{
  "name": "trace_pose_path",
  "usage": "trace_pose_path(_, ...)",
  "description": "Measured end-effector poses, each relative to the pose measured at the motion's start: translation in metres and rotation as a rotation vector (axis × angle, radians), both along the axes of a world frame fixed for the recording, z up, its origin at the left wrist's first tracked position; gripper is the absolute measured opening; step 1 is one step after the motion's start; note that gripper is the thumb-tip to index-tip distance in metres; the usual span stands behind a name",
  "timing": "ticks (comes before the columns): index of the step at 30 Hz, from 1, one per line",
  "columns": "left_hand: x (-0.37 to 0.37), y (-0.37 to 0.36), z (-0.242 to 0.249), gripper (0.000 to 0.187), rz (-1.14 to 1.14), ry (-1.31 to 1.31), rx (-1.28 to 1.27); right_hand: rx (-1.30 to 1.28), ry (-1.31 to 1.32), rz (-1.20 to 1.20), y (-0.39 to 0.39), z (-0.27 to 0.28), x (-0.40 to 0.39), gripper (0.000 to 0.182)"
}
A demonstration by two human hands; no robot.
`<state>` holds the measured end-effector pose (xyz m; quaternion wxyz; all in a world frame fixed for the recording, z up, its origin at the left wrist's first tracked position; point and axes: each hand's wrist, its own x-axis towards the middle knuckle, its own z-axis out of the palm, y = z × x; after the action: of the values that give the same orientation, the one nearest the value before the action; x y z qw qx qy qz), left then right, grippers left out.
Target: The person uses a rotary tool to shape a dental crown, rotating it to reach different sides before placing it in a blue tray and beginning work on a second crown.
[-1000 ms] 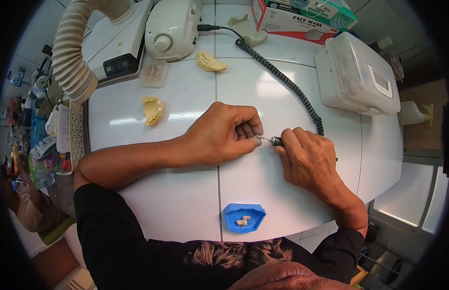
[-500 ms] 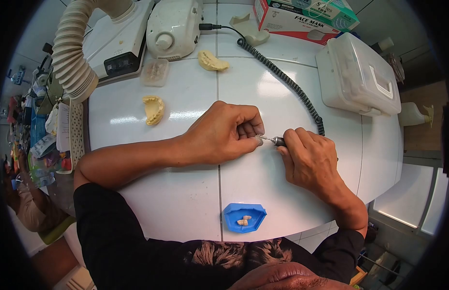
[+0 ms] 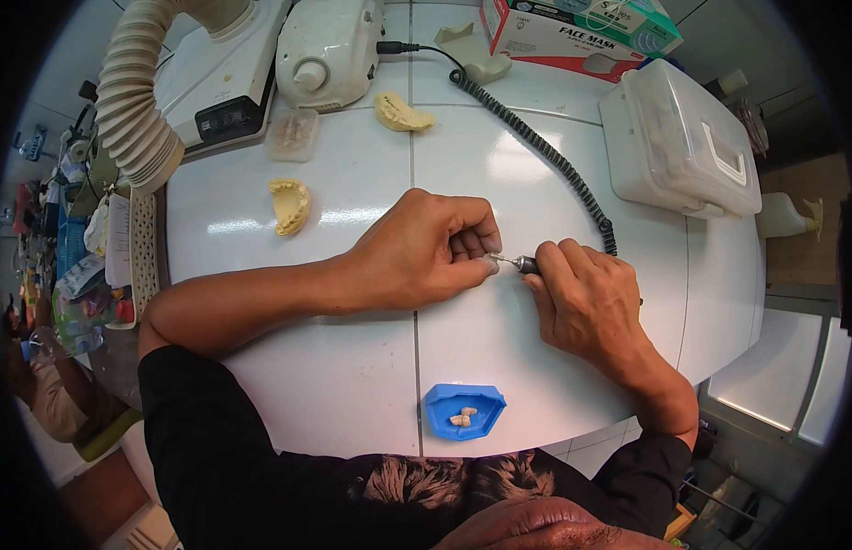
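My right hand (image 3: 586,298) is closed round the dark grip of a rotary handpiece (image 3: 527,265), its thin metal bur pointing left. The bur's tip meets the fingertips of my left hand (image 3: 435,247), which pinch a small pale piece (image 3: 493,260) too covered to name. A coiled black cord (image 3: 545,156) runs from behind my right hand up to a white control box (image 3: 327,55) with a round knob. Nearer my body, a blue tray (image 3: 441,423) holds several small tooth-coloured pieces (image 3: 463,418).
Two yellowish dental casts, one a curved arch (image 3: 290,207) and one farther back (image 3: 403,113), lie on the white table. Behind them are a small clear box (image 3: 293,136) and a ribbed hose (image 3: 137,101). A white case (image 3: 680,142) and mask boxes (image 3: 572,41) stand at the back right.
Both hands keep almost the same position, with the bur still at the left fingertips. The view has shifted very slightly. At the far left, the other person's arm has moved a little.
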<state>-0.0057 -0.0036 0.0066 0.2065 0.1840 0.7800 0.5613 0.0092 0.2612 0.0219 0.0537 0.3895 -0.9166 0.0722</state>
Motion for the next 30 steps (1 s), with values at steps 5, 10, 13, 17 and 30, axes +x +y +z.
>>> trace_pose_path(5,-0.0001,0.0002,0.0006,0.018,0.001,-0.016,0.008,0.005,0.002,-0.003,-0.0002,-0.0003,0.0007,0.025)
trace_pose_path(10,-0.0003,-0.0008,0.0,0.018,0.001,-0.015,0.008,-0.017,0.004,0.008,0.0035,-0.0018,-0.0007,0.025)
trace_pose_path(13,-0.0002,-0.0008,0.0011,0.019,0.002,-0.022,0.008,0.002,0.001,0.001,0.0016,-0.0008,-0.0005,0.025)
trace_pose_path(17,0.0,-0.001,0.0005,0.019,-0.002,-0.014,0.012,-0.002,0.005,0.002,0.0005,-0.0009,-0.0003,0.025)
trace_pose_path(30,-0.0004,-0.0009,0.0009,0.02,-0.004,-0.004,0.001,-0.01,0.004,0.002,0.0011,-0.0009,-0.0004,0.025)
